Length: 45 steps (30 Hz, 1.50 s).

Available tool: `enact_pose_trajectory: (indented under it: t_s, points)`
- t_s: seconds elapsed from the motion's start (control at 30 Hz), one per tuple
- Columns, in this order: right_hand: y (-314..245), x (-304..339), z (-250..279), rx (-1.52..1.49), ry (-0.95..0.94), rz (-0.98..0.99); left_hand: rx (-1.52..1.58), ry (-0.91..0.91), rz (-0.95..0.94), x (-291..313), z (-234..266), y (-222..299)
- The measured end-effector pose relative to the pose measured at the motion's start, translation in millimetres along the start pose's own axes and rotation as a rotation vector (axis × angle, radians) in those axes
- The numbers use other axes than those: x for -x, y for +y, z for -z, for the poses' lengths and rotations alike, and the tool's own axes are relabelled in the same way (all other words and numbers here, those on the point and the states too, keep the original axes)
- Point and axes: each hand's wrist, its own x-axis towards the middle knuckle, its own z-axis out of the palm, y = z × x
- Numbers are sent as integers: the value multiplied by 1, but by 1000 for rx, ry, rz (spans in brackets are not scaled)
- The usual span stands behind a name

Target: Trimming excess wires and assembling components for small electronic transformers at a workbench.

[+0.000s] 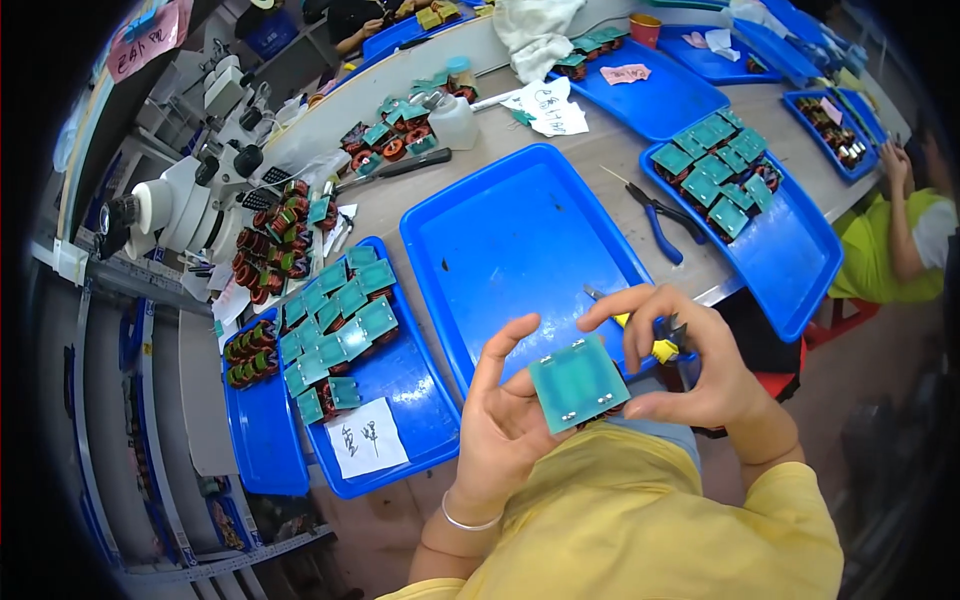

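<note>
bench (590,160) | blue trays (520,230) | pliers (656,226) | whitish bottle (453,122) | black-handled tool (405,167)

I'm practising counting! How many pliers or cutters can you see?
2: blue-handled pliers on the bench, and yellow-handled cutters in the person's right hand, partly covered. More may be hidden.

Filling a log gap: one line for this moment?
left hand: holds green board | right hand: holds yellow tool, thumb by green board | blue pliers: right of middle tray
</note>
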Motion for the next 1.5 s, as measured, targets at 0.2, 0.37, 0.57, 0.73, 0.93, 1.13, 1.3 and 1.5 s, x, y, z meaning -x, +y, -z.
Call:
enact_pose_trajectory:
  t_s: [0.2,0.37,0.57,0.73,0.93,1.13,1.3,1.5]
  points:
    - [2,1,-9,-39,16,32,74,-121,36,6,13,-4]
    - [6,2,-12,27,55,125,125,-73,-4,6,10,-9]
    - [9,2,-10,-140,66,156,218,-111,100,6,10,-7]
    - [5,3,-12,-240,43,25,360,-159,161,4,15,-15]
    - [0,3,-9,-248,2,-12,273,-211,173,1,19,-21]
    - [1,5,-9,-162,7,38,382,-301,215,-2,15,-20]
    - [-6,7,-9,7,62,17,221,-225,271,5,21,-20]
    - [-8,7,-12,148,93,15,176,-317,131,5,17,-24]
